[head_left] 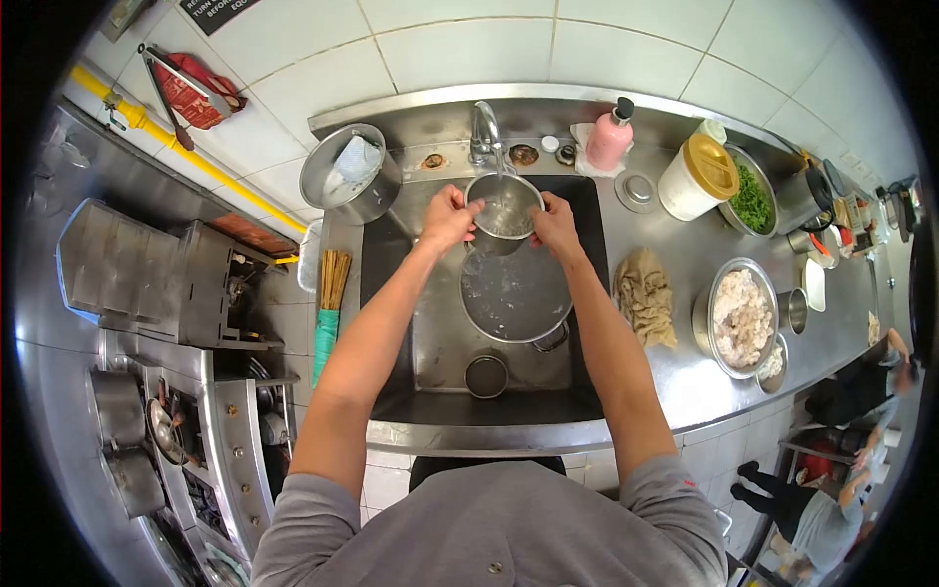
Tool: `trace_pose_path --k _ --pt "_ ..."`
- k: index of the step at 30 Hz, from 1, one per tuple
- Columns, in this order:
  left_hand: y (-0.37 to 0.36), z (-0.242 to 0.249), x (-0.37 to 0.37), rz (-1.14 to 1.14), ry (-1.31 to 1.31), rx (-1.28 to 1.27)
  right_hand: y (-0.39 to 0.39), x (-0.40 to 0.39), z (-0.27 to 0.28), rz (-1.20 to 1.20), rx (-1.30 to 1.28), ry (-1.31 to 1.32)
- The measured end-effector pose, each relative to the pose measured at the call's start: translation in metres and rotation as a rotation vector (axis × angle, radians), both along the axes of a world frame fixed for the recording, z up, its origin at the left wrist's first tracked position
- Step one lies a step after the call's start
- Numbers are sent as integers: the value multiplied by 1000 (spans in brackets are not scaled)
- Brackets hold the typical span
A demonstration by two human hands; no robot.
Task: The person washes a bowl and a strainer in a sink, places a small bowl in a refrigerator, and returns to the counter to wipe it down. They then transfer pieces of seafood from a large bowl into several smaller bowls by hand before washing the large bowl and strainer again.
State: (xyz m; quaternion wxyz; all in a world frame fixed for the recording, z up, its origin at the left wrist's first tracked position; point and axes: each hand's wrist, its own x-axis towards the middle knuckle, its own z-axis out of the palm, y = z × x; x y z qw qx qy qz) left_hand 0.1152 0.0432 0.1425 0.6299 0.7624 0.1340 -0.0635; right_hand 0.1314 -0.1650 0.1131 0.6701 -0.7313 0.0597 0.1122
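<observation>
Between both hands, a small round metal pot [506,223] is held by its rim under the faucet [484,132], and water runs into it. My left hand [451,217] grips the pot's left side, thumb over the rim. On the opposite side my right hand [555,225] has its fingers closed on the rim. Below them in the sink [430,342] sits a larger round pan [515,298] with whitish residue and a side handle. The drain [486,377] lies nearer to me.
Left of the sink stand a large pot [386,196] and a stick brush with green wrapping [326,338]. To the right are a pink soap bottle [610,142], a yellow-lidded tub [685,186], a crumpled cloth [643,298] and a bowl of pale food [741,318]. Two people work farther right.
</observation>
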Motion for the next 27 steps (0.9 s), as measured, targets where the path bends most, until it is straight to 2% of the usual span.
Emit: trace_pose_path --k 1,4,6,7,8,12,15,17,19,21,26,27 --pt "2 -5 2 23 7 -21 2 2 -3 10 41 10" --pt "0 12 -6 56 3 172 10 10 -23 -12 219 74" --pt "-4 32 -17 26 -159 586 25 29 -70 -107 419 162" --pt "-5 40 -23 6 -238 795 37 36 -86 -162 388 179" --pt "-3 44 -27 -10 -318 854 52 43 -98 -217 356 195" --pt "6 60 -48 -70 -542 1117 88 60 -92 -347 429 368" --pt "28 64 -60 -88 -636 1307 106 73 -70 -445 422 329" --pt "40 66 -72 -84 -591 1302 110 83 -61 -510 474 279" --pt "52 68 -83 -83 -580 1318 114 103 -82 -468 554 223" --pt "59 70 -95 -120 -576 1377 113 102 -72 -449 580 203" --pt "68 62 -117 -194 -673 1404 107 55 -32 -468 567 266" --pt "67 60 -120 -211 -702 1396 104 49 -47 -395 623 260"
